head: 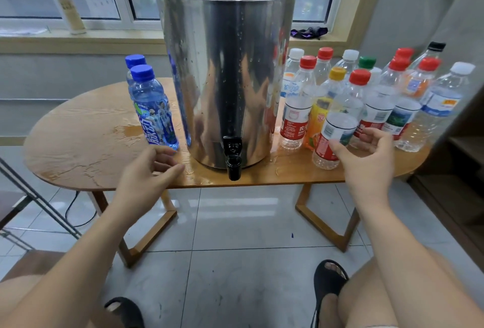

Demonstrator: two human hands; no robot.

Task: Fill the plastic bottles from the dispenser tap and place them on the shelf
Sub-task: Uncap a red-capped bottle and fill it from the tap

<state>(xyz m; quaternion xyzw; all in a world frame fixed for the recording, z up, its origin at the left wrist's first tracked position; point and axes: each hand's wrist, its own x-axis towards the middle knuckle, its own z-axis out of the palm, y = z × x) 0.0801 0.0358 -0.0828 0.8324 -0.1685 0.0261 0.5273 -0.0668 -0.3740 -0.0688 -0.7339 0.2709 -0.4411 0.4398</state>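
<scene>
The front bottle (336, 128), red-capped, clear and empty-looking, stands at the near edge of the cluster (387, 92) right of centre. Its long axis runs up and slightly rightward in the frame, base near the table (78, 131) edge. The right hand (366, 160) is directly at it from the lower right, fingers spread wide and curved toward its label, gripping nothing yet. Whether a fingertip already touches the plastic cannot be told. This hand is plainly the nearer one. The left hand (149, 168) hangs left of centre with fingers loosely apart and empty, just below the blue bottles (154, 113), which stand capped and look full. The tap (234, 160) juts from the foot of the dispenser (225, 66) at centre, over the table edge, to the left of the front bottle, so the carry is likely a short leftward one. A juice bottle (318, 121) stands just beside the front bottle on the left and more bottles crowd close behind, so a wide grasp could knock them. The table is wet around the dispenser and at the left. What looks like a shelf (466, 144) shows at the right edge.
</scene>
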